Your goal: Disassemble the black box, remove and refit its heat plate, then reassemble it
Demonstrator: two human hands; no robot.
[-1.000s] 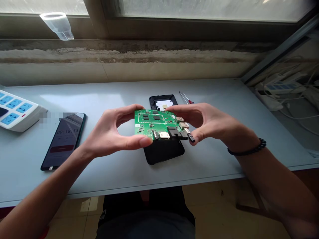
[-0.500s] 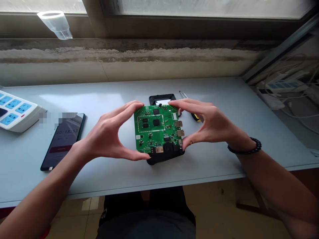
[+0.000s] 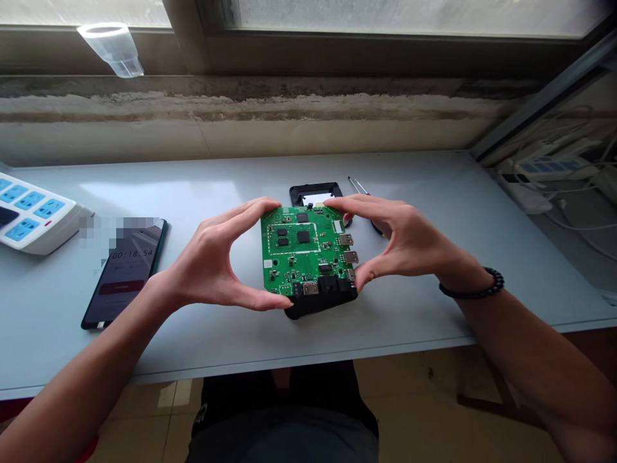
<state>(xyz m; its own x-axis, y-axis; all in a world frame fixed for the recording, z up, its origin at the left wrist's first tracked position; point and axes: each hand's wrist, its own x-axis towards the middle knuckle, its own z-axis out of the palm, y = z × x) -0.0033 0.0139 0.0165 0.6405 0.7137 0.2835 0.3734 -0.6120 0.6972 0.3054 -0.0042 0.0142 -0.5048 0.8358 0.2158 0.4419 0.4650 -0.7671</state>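
Between my two hands is a green circuit board (image 3: 299, 257), its chips facing up and its metal ports along the right and near edges. My left hand (image 3: 216, 257) grips the board's left corners between thumb and fingers. On the other side, my right hand (image 3: 400, 235) pinches the right corners the same way. Below the board's near edge shows a black plastic casing (image 3: 321, 303); whether the two touch cannot be made out. Behind the board lies another black casing part (image 3: 301, 191) with a white label inside, partly hidden.
Two thin-shafted screwdrivers (image 3: 357, 185) lie behind my right hand. A phone (image 3: 128, 273) running a timer rests to the left, beside a white power strip (image 3: 41, 222). More cables and a power strip (image 3: 547, 167) are at the far right. A clear plastic funnel-shaped piece (image 3: 113, 51) is near the window.
The board has tilted very slightly, its near-edge ports showing a little more. Both hands keep their hold. The phone's timer has advanced by one second.
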